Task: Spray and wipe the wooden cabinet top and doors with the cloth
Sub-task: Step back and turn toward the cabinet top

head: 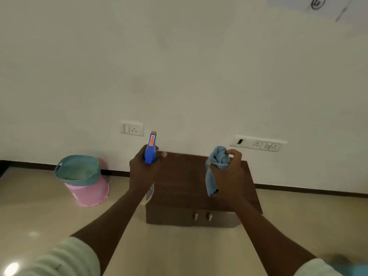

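A low dark wooden cabinet (pixel 185 188) stands against the wall, its two doors with small metal handles (pixel 202 216) facing me. My left hand (pixel 142 172) grips a spray bottle (pixel 150 148) with a blue trigger head, held above the cabinet's left edge; the bottle's pale body shows below my wrist. My right hand (pixel 229 172) holds a bunched light blue cloth (pixel 216 168) above the right part of the cabinet top, with one end hanging down.
A pink bucket (pixel 89 192) with a teal basket (pixel 78 169) set in it stands on the floor left of the cabinet. Wall sockets (pixel 132 128) and a socket strip (pixel 258 144) are on the white wall behind. Glossy beige floor lies all around.
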`<action>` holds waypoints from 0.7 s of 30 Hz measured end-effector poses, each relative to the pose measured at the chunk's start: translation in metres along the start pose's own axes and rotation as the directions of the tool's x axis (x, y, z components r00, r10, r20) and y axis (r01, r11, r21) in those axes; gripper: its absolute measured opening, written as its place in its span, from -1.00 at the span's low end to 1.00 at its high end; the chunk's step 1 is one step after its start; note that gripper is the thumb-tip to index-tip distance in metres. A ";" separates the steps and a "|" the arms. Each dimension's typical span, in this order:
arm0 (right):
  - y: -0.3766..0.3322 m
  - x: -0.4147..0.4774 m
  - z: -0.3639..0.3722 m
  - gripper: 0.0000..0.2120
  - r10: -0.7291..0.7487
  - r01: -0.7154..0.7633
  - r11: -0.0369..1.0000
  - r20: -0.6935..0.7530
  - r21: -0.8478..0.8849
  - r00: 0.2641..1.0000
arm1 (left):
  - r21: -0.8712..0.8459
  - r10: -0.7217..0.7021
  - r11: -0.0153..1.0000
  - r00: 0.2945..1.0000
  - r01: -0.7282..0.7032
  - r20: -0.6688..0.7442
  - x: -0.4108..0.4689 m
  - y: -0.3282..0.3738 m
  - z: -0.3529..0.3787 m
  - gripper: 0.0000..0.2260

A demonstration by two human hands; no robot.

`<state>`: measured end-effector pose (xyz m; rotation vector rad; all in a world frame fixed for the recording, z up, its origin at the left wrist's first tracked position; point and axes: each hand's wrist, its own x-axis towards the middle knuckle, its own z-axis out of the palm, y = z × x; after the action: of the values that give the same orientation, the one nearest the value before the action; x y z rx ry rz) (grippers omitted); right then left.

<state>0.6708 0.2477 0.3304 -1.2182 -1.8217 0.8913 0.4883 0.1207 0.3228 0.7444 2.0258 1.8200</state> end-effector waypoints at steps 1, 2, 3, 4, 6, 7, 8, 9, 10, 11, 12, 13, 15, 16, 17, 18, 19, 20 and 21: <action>-0.005 0.004 0.001 -0.53 -0.005 0.005 1.000 -0.014 -0.003 1.000 | 0.033 0.003 0.999 1.000 -0.002 -0.014 0.007 0.002 -0.002 -0.74; -0.012 0.009 0.001 -0.51 -0.016 0.016 1.000 -0.024 -0.025 1.000 | 0.053 0.004 0.999 1.000 -0.002 -0.027 0.014 0.004 -0.005 -0.74; -0.022 0.014 0.010 -0.51 -0.024 0.024 0.998 -0.006 -0.059 1.000 | 0.067 0.007 0.998 0.999 -0.004 -0.045 0.023 0.003 -0.014 -0.74; -0.030 0.018 0.020 -0.52 -0.019 0.021 0.997 0.021 -0.074 1.000 | 0.081 -0.003 0.997 0.999 0.007 -0.051 0.030 0.001 -0.022 -0.73; -0.039 0.027 0.041 -0.56 -0.026 0.029 0.999 0.071 -0.035 0.997 | 0.118 -0.022 0.993 0.998 0.029 -0.063 0.041 -0.004 -0.034 -0.71; -0.040 0.033 0.054 -0.62 -0.043 0.043 0.999 0.077 -0.005 0.996 | 0.143 -0.035 0.989 0.996 0.046 -0.078 0.048 -0.009 -0.042 -0.70; -0.041 0.039 0.069 -0.72 -0.063 0.062 0.998 0.082 0.010 0.995 | 0.174 -0.051 0.982 0.993 0.069 -0.102 0.055 -0.013 -0.050 -0.69; -0.040 0.045 0.087 -0.82 -0.067 0.065 0.998 0.108 0.025 0.992 | 0.200 -0.064 0.976 0.989 0.089 -0.131 0.064 -0.019 -0.060 -0.68; -0.039 0.049 0.095 -0.87 -0.062 0.061 0.998 0.155 0.010 0.986 | 0.217 -0.079 0.970 0.986 0.110 -0.148 0.069 -0.021 -0.065 -0.67; -0.039 0.050 0.114 -0.86 -0.058 0.059 0.998 0.213 0.000 0.975 | 0.238 -0.088 0.963 0.981 0.128 -0.172 0.077 -0.030 -0.076 -0.65; -0.040 0.051 0.125 -0.81 -0.064 0.068 0.998 0.247 -0.008 0.967 | 0.249 -0.100 0.958 0.978 0.144 -0.182 0.083 -0.035 -0.083 -0.65; -0.041 0.052 0.140 -0.75 -0.069 0.074 0.997 0.270 -0.009 0.960 | 0.249 -0.112 0.955 0.974 0.160 -0.197 0.090 -0.043 -0.093 -0.65; -0.044 0.052 0.170 -0.69 -0.073 0.080 0.997 0.304 -0.010 0.950 | 0.257 -0.126 0.949 0.967 0.182 -0.221 0.105 -0.059 -0.111 -0.64; -0.046 0.051 0.187 -0.71 -0.076 0.082 0.997 0.327 -0.004 0.942 | 0.271 -0.128 0.944 0.965 0.189 -0.228 0.113 -0.068 -0.120 -0.63; -0.047 0.050 0.204 -0.73 -0.077 0.079 0.997 0.358 0.008 0.931 | 0.284 -0.138 0.937 0.962 0.204 -0.234 0.121 -0.077 -0.130 -0.62; -0.047 0.048 0.222 -0.76 -0.069 0.067 0.998 0.395 0.020 0.916 | 0.284 -0.158 0.932 0.958 0.224 -0.238 0.129 -0.086 -0.141 -0.61; -0.047 0.046 0.242 -0.76 -0.052 0.050 0.999 0.434 0.018 0.899 | 0.286 -0.174 0.927 0.955 0.241 -0.242 0.139 -0.095 -0.152 -0.59; -0.047 0.044 0.261 -0.74 -0.019 0.017 1.000 0.471 0.009 0.882 | 0.293 -0.189 0.921 0.951 0.258 -0.243 0.150 -0.104 -0.164 -0.57; -0.045 0.041 0.290 -0.71 0.025 -0.021 1.000 0.507 -0.013 0.862 | 0.297 -0.211 0.913 0.946 0.281 -0.245 0.165 -0.119 -0.181 -0.55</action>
<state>0.3889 0.2332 0.2414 -1.0730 -2.2216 1.3157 0.2331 0.0602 0.2490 0.3617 2.4705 1.4869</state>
